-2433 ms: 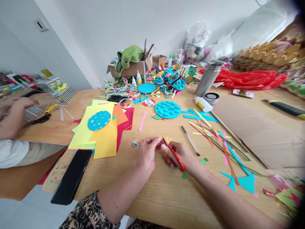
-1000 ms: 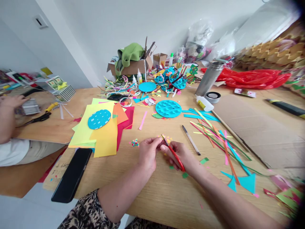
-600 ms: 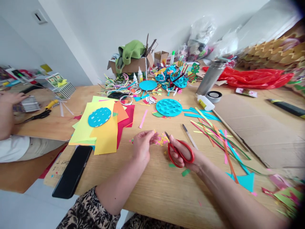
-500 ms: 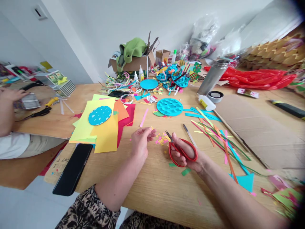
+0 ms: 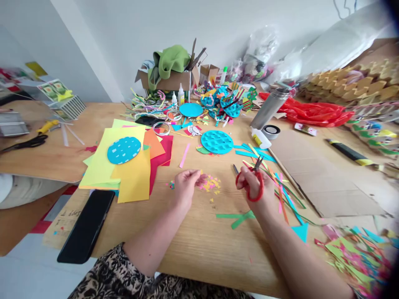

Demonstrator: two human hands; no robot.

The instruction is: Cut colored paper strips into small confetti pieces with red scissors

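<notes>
So — hands (image 5: 184, 185): L scrap (image 5: 201, 171), R scissors (image 5: 257, 167)

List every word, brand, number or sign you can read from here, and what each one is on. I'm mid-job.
Nothing reads clearly enough to quote.
Light-brown surface beside the phone: handwriting, too blurred.
Lying white bottle: yellow label, print too small.
Two upright small bottles: labels too small.
Small patterned packet: any print too small.

left sleeve (image 5: 114, 270): black scrollwork on tan | lap cloth (image 5: 190, 288): matching | left hand (image 5: 186, 186): bare
</notes>
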